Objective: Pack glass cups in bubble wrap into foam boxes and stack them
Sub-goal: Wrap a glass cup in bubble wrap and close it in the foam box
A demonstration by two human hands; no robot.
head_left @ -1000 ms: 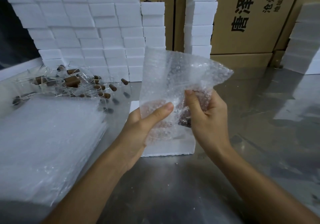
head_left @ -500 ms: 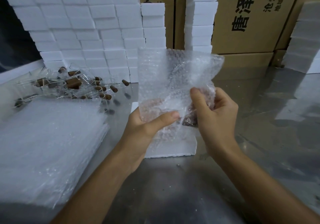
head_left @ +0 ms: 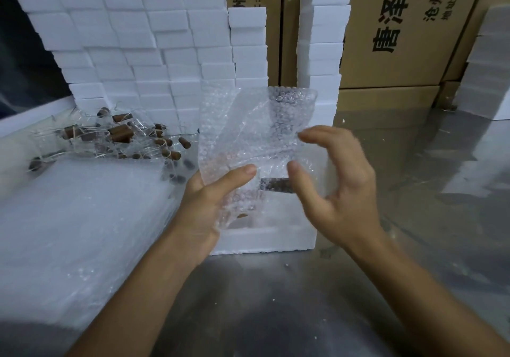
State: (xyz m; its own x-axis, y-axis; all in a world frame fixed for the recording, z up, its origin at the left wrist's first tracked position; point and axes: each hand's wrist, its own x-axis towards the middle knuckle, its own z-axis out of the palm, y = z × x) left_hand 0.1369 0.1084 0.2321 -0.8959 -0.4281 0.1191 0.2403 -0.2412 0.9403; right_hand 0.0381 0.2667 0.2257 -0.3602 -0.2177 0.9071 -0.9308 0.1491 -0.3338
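My left hand [head_left: 209, 204] grips the lower left part of a clear bubble wrap bag [head_left: 256, 135], thumb on its front. A glass piece with a brown cork [head_left: 277, 185] shows through the bag's lower half. My right hand [head_left: 336, 188] is off the bag, just to its right, fingers spread and loosely bent, holding nothing. Below the bag an open white foam box [head_left: 265, 242] sits on the metal table.
A heap of glass pieces with brown corks [head_left: 121, 135] lies at the left rear. A stack of bubble wrap bags [head_left: 71, 218] covers the left of the table. Stacked foam boxes [head_left: 143, 39] and cardboard cartons [head_left: 400, 33] line the back. More foam [head_left: 488, 75] stands far right.
My right hand has let go of the bag and pulled slightly right, opening its fingers. The bag's top has straightened upward in my left hand.
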